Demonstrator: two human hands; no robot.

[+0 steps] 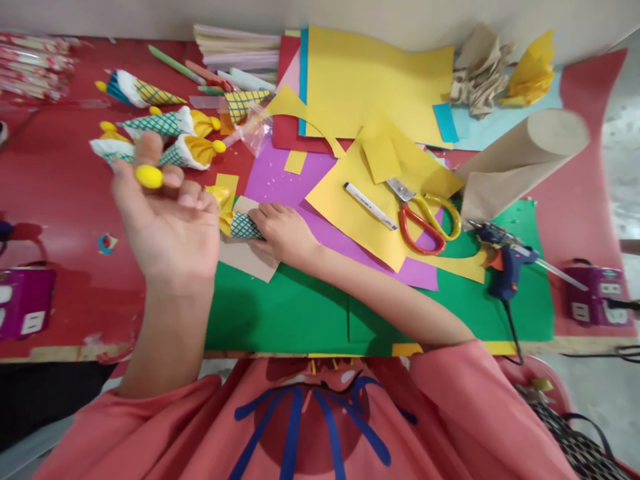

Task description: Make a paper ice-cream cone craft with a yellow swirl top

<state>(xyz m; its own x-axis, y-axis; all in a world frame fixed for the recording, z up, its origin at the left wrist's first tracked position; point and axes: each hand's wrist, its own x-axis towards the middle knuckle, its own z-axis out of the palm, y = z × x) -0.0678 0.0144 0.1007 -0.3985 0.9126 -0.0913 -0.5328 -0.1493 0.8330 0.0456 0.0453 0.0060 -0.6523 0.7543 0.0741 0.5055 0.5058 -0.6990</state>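
Note:
My left hand (170,227) is raised with its palm turned up, left of the sheets. Its thumb and fingers close around a small yellow egg-shaped ball (149,177). At the edge of the purple sheet, my right hand (287,233) grips a small paper cone (244,226) with a blue-and-yellow grid pattern, its fingers covering one end. Yellow paper flares from the cone's other end. Beneath it lies a piece of brown paper (257,263). Beyond my left hand are several finished-looking cones (173,123) with white trim and yellow balls, partly hidden by my fingers.
Scissors (423,223) and a white marker (370,206) lie on yellow paper (350,200). To the right are a blue glue gun (510,267) with its cord and a brown paper roll (520,157). A green sheet (310,313) covers the near table; a purple box (597,293) stands far right.

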